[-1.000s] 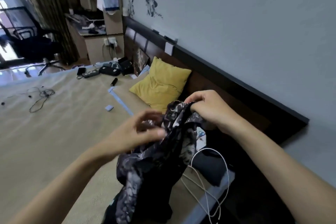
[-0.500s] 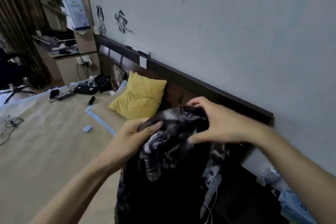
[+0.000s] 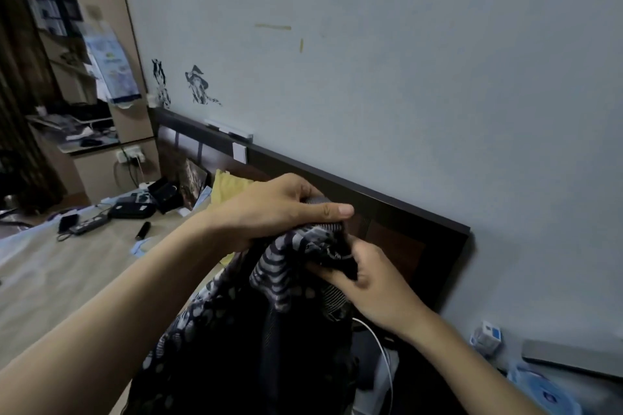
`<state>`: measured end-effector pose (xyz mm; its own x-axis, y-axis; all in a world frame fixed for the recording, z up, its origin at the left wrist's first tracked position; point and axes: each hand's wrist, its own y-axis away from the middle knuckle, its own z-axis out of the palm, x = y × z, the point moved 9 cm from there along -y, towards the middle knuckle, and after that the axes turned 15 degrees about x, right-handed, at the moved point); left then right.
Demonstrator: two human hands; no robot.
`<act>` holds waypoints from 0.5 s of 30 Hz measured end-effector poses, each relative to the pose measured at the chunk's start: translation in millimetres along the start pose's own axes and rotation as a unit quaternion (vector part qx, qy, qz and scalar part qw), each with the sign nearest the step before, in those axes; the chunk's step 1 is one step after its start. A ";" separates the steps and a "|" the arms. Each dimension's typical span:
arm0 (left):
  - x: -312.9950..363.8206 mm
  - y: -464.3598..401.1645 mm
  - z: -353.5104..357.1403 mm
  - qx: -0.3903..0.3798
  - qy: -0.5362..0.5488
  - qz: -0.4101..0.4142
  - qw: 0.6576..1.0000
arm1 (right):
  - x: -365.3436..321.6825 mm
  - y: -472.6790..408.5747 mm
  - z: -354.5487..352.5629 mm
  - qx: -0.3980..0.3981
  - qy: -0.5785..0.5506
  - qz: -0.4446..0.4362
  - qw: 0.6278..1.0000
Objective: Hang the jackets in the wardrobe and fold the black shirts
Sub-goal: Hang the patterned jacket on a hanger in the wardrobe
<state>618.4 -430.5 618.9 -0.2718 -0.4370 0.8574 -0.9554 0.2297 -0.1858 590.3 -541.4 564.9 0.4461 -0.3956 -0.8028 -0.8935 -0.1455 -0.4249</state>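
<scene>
A dark jacket [image 3: 256, 330] with a grey-and-black printed pattern hangs in front of me above the bed. My left hand [image 3: 269, 209] grips its top edge from above, thumb stretched along the ribbed collar. My right hand [image 3: 371, 283] sits lower and to the right, fingers curled round a bunched black part of the same jacket. The rest of the garment drops out of view at the bottom. No wardrobe or black shirt is in view.
A dark wooden headboard [image 3: 404, 212] runs along the pale blue wall. A yellow pillow [image 3: 226, 185] lies behind my left hand. The bed mat [image 3: 67, 280] holds a power strip [image 3: 87, 224], black cases and cables. A white cable [image 3: 381, 347] hangs at lower right; a desk stands at far left.
I lifted the jacket higher and my view turned right and up. My left hand moved onto the collar top, and my right hand dropped lower to grip the bunched fabric.
</scene>
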 end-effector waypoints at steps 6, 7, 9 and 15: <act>-33.7 14.6 0.5 0.072 0.004 0.105 0.992 | -2.1 -9.0 -41.9 0.042 0.062 0.024 0.997; -36.0 23.9 4.3 0.100 0.001 0.162 0.982 | -0.2 -11.1 -49.9 0.047 0.069 0.035 0.996; -46.4 42.5 22.0 0.155 -0.043 0.243 0.957 | 5.0 -14.1 -66.4 0.052 0.092 0.061 0.993; -66.3 14.6 109.5 0.079 0.056 0.171 0.981 | 4.0 -0.2 -117.8 0.039 0.163 0.069 0.983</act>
<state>609.8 -493.4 506.8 -0.5732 -0.2569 0.7781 -0.8191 0.2052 -0.5357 586.3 -649.8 611.1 0.2688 -0.6784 -0.6838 -0.9324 -0.0051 -0.3615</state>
